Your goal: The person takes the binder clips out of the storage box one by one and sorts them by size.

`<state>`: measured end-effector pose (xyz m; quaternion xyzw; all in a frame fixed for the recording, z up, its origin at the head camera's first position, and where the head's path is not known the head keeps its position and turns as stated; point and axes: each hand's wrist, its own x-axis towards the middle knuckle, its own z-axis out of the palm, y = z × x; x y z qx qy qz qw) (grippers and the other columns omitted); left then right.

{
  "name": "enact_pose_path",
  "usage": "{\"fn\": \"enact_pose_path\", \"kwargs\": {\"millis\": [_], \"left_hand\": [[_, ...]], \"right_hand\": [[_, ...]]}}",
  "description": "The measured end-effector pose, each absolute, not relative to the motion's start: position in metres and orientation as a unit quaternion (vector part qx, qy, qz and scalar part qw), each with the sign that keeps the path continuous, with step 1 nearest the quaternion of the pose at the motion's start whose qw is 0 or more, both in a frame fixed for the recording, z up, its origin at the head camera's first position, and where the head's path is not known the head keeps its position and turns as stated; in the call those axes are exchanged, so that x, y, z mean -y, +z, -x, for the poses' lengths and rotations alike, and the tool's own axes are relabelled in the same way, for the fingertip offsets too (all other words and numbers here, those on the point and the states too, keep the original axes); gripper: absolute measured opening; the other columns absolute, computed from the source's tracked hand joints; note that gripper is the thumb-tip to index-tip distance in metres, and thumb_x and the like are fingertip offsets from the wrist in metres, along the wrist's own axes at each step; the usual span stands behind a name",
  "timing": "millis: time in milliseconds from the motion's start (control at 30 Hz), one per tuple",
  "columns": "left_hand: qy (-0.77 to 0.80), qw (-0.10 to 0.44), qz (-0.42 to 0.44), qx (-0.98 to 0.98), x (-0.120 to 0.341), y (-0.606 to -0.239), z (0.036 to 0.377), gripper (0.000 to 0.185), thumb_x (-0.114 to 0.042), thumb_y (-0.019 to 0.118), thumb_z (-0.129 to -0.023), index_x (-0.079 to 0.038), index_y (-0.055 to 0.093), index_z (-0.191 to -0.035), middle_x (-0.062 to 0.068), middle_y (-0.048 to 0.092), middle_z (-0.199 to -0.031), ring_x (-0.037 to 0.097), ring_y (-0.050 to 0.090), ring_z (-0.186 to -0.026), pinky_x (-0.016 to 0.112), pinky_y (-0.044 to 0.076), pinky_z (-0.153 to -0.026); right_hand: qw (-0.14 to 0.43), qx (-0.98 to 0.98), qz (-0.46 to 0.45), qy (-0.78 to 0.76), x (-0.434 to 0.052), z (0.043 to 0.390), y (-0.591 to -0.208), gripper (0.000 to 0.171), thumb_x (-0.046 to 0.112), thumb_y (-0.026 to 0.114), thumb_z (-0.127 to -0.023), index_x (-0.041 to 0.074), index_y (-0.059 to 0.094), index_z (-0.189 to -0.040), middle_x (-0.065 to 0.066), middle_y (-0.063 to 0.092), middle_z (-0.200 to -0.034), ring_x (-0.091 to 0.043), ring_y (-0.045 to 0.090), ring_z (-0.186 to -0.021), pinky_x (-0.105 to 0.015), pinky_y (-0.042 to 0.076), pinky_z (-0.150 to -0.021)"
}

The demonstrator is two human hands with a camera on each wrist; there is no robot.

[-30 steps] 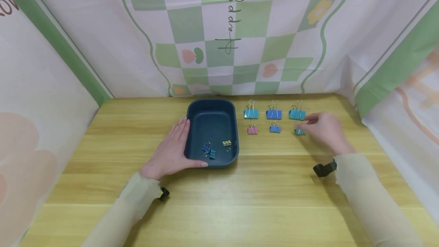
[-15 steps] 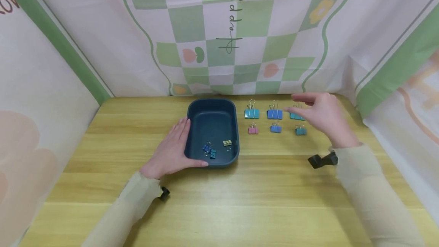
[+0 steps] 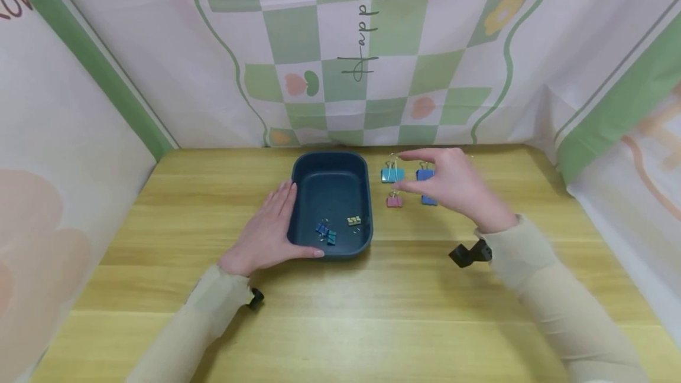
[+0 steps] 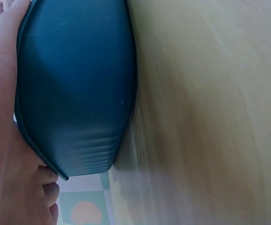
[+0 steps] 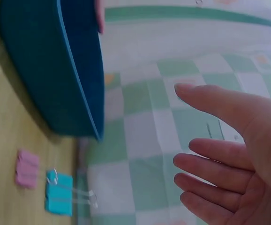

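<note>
A dark blue tray stands on the table. My left hand rests along its left rim, fingers extended, thumb on the near edge; the left wrist view shows the tray's outer wall beside that hand. Several small binder clips lie in the tray, a yellow one among them. My right hand is above the clips to the right, thumb and fingers apart, holding nothing in the right wrist view. Near its fingertips are a large teal binder clip and a small pink binder clip.
A large blue binder clip and a small blue binder clip are partly covered by my right hand. The clips farther right are hidden behind it. A checked curtain hangs along the table's back edge.
My right hand has released the small teal clip at the row's right end, lifted, and moved left over the clips. My left hand stays on the tray.
</note>
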<state>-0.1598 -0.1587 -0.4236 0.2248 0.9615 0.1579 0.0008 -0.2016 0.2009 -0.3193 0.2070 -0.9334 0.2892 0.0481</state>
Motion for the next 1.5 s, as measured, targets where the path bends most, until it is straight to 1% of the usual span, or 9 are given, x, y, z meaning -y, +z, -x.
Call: {"fn": "enact_pose_path", "kwargs": {"millis": [67, 133, 300, 400, 567, 633, 767, 900, 1500], "left_hand": [[0.156, 0.0, -0.226, -0.962, 0.159, -0.423, 0.16, 0.142, -0.097, 0.05, -0.068, -0.002, 0.002, -0.162, 0.014, 0.0, -0.169, 0.021, -0.004, -0.154, 0.039, 0.006, -0.124], [0.155, 0.001, -0.226, -0.962, 0.159, -0.423, 0.16, 0.143, -0.097, 0.05, -0.068, -0.002, 0.002, -0.162, 0.014, 0.0, -0.169, 0.021, -0.004, -0.154, 0.038, 0.006, -0.124], [0.152, 0.004, -0.223, -0.963, 0.159, -0.422, 0.16, 0.143, -0.098, 0.05, -0.067, -0.002, 0.002, -0.162, 0.013, 0.0, -0.169, 0.02, -0.004, -0.154, 0.037, 0.006, -0.123], [0.152, 0.004, -0.224, -0.963, 0.159, -0.422, 0.16, 0.143, -0.098, 0.05, -0.068, -0.002, 0.002, -0.162, 0.013, 0.0, -0.169, 0.021, -0.004, -0.154, 0.038, 0.007, -0.123], [0.148, 0.002, -0.225, -0.963, 0.159, -0.422, 0.16, 0.143, -0.098, 0.05, -0.067, -0.002, 0.002, -0.162, 0.013, 0.0, -0.169, 0.022, -0.004, -0.154, 0.039, 0.007, -0.124], [0.144, 0.002, -0.225, -0.964, 0.159, -0.422, 0.161, 0.143, -0.098, 0.049, -0.067, -0.002, 0.002, -0.162, 0.014, -0.001, -0.169, 0.021, -0.004, -0.154, 0.039, 0.006, -0.124], [0.136, 0.005, -0.222, -0.965, 0.159, -0.422, 0.161, 0.144, -0.099, 0.047, -0.067, -0.003, 0.001, -0.162, 0.013, -0.001, -0.169, 0.021, -0.005, -0.154, 0.038, 0.005, -0.123], [0.13, 0.004, -0.223, -0.966, 0.159, -0.421, 0.161, 0.143, -0.099, 0.047, -0.067, -0.002, 0.002, -0.162, 0.014, 0.0, -0.169, 0.022, -0.004, -0.154, 0.038, 0.006, -0.124], [0.136, 0.008, -0.223, -0.965, 0.158, -0.421, 0.161, 0.143, -0.099, 0.046, -0.067, -0.002, 0.0, -0.162, 0.013, -0.002, -0.169, 0.021, -0.004, -0.154, 0.039, 0.006, -0.124]], "right_hand": [[0.039, 0.929, -0.228, 0.289, -0.193, 0.201, -0.322, 0.058, 0.036, 0.087, -0.083, 0.012, 0.069, -0.133, -0.001, 0.06, -0.062, -0.015, 0.026, -0.037, -0.032, 0.035, -0.045], [0.031, 0.922, -0.247, 0.295, -0.186, 0.201, -0.325, 0.061, 0.033, 0.088, -0.082, 0.01, 0.068, -0.134, -0.004, 0.066, -0.071, -0.015, 0.043, -0.04, -0.034, 0.047, -0.057], [0.016, 0.913, -0.278, 0.299, -0.168, 0.201, -0.336, 0.069, 0.032, 0.092, -0.077, 0.008, 0.066, -0.135, -0.009, 0.068, -0.129, -0.026, 0.067, -0.111, -0.049, 0.051, -0.098], [-0.005, 0.909, -0.289, 0.298, -0.16, 0.199, -0.342, 0.07, 0.032, 0.093, -0.076, 0.008, 0.066, -0.136, -0.01, 0.068, -0.128, -0.024, 0.071, -0.084, -0.043, 0.058, -0.079], [-0.037, 0.91, -0.297, 0.286, -0.149, 0.196, -0.354, 0.069, 0.033, 0.093, -0.076, 0.009, 0.067, -0.135, -0.005, 0.062, -0.069, -0.013, 0.037, -0.036, -0.031, 0.041, -0.042], [-0.037, 0.912, -0.304, 0.273, -0.146, 0.196, -0.358, 0.068, 0.034, 0.093, -0.076, 0.008, 0.068, -0.133, -0.004, 0.057, -0.062, -0.014, 0.034, -0.036, -0.031, 0.039, -0.044], [-0.026, 0.913, -0.321, 0.251, -0.14, 0.197, -0.368, 0.062, 0.034, 0.094, -0.074, 0.006, 0.073, -0.125, -0.008, 0.075, -0.099, -0.019, 0.064, -0.07, -0.037, 0.056, -0.069], [-0.041, 0.913, -0.329, 0.236, -0.134, 0.198, -0.375, 0.058, 0.032, 0.093, -0.075, 0.003, 0.075, -0.121, -0.012, 0.071, -0.118, -0.028, 0.066, -0.108, -0.044, 0.056, -0.089], [-0.05, 0.929, -0.345, 0.126, -0.118, 0.207, -0.381, 0.035, 0.031, 0.092, -0.077, 0.01, 0.082, -0.103, -0.004, 0.067, -0.098, -0.019, 0.051, -0.09, -0.034, 0.048, -0.077]]}}
